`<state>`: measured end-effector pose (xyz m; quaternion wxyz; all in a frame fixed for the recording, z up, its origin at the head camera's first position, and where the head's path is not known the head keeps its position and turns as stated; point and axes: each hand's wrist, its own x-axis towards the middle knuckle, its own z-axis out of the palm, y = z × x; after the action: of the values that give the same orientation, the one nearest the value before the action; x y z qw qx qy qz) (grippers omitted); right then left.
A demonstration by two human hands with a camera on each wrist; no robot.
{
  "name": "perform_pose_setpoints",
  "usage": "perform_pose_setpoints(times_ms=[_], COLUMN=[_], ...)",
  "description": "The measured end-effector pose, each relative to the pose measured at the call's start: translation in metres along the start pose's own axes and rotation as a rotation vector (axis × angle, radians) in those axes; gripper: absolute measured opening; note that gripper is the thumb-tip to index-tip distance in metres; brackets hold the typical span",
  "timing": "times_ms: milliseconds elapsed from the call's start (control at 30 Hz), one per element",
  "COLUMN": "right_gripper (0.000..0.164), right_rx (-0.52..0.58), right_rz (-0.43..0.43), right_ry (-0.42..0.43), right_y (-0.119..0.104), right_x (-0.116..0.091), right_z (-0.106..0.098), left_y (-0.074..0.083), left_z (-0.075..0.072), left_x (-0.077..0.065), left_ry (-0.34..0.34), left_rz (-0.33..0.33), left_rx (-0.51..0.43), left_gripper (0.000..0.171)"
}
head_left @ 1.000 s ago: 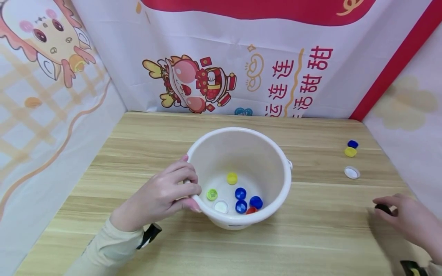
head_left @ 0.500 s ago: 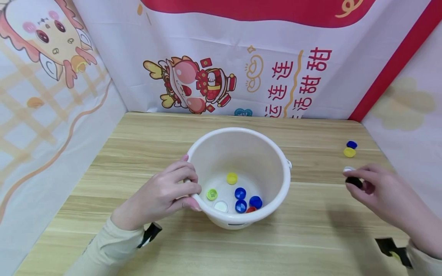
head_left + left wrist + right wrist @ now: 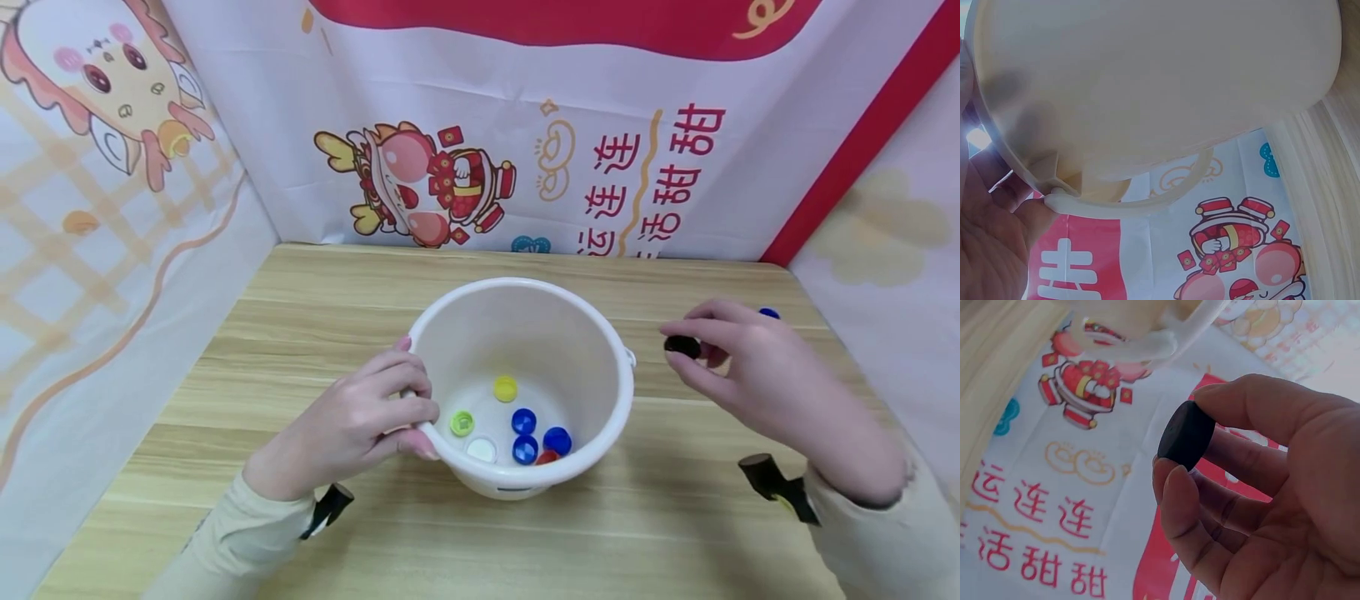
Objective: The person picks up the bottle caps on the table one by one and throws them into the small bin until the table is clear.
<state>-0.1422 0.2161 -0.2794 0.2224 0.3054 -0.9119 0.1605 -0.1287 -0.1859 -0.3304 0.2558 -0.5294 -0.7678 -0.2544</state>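
Note:
My left hand [image 3: 348,417] grips the left rim of a white bucket [image 3: 517,287], thumb outside and fingers over the edge. In the left wrist view the bucket's outer wall [image 3: 1166,81] and its handle [image 3: 1129,206] show beside that hand. Inside lie a yellow cap [image 3: 506,388], a green cap [image 3: 462,423], a white cap [image 3: 481,450], several blue caps [image 3: 524,421] and a partly hidden red cap [image 3: 548,457]. Right of the bucket, raised above the table, my right hand [image 3: 757,367] pinches a black bottle cap [image 3: 1186,435] between thumb and fingertips.
Behind my right hand a blue cap [image 3: 768,313] peeks out on the wooden table [image 3: 337,292]. The yellow and white caps near it are hidden by the hand. A printed cloth [image 3: 450,83] hangs along the table's back edge, with more cloth at both sides.
My right hand has moved left and away from me with the black bottle cap, from the table's right side toward the bucket. The left hand and bucket have stayed put.

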Motion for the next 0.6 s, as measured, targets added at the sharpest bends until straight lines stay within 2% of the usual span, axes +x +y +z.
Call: perform_pose_setpoints(times_ms=[300,600], right_gripper=[0.034,0.027], right_rx=[0.041,0.087], right_rz=[-0.051,-0.151], right_ry=[-0.063,-0.123], right_y=[-0.034,-0.064], right_x=[0.033,0.061], right_z=[0.002,0.012], left_y=[-0.001,-0.001], left_z=[0.001,0.001], left_x=[-0.001,0.0], left_ry=[0.014,0.009], left_rz=[-0.001,-0.011], left_rx=[0.001,-0.008], left_gripper=[0.042,0.041])
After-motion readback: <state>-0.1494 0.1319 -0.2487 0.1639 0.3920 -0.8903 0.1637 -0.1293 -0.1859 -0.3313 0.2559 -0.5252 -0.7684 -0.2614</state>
